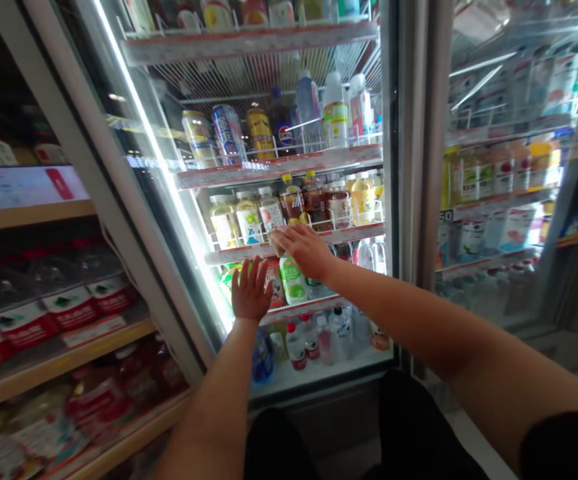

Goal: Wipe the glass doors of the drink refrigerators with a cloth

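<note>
My left hand (252, 291) is raised with its fingers spread, holding nothing. It is before the lower shelf, where a green-labelled bottle (293, 280) stands a little to its right. My right hand (305, 251) reaches to the front rail of the shelf above, its fingers stretched out and no object visible in them. Its fingertips overlap the lower part of a white-capped bottle with a pale label (271, 209); whether they touch it I cannot tell. Beside that bottle is a dark tea-coloured bottle with a yellow cap (293, 199).
A lit drinks cooler fills the middle, with cans (259, 133) on a higher shelf and red-capped bottles (296, 347) at the bottom. Wooden-edged shelves (63, 363) with large bottles flank it on the left. A metal door frame (423, 167) and another glass-fronted cooler are on the right.
</note>
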The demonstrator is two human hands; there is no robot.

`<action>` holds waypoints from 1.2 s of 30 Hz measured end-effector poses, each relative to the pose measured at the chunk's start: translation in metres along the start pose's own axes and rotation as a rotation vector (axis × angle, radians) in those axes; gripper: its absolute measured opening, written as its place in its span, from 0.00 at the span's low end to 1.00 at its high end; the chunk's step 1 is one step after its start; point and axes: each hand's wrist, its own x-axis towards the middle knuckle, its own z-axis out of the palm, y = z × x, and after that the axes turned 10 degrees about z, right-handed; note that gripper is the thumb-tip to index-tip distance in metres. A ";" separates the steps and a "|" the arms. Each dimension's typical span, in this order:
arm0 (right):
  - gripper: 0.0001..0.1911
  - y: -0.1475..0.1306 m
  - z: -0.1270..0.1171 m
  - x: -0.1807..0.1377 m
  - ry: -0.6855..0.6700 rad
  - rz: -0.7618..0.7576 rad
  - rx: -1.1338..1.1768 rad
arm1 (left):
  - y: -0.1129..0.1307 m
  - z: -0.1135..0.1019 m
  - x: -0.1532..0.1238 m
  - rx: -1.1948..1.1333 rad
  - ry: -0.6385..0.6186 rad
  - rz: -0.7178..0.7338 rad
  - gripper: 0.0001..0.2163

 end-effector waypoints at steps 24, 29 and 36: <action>0.23 0.059 -0.025 -0.050 -0.047 0.003 0.018 | 0.000 -0.001 0.003 0.089 0.033 0.076 0.31; 0.23 0.076 -0.033 -0.064 -0.002 0.036 -0.009 | 0.000 -0.001 0.003 0.049 0.040 0.069 0.31; 0.23 0.101 -0.042 -0.090 0.032 0.106 -0.024 | -0.001 0.001 0.002 0.075 0.034 0.070 0.31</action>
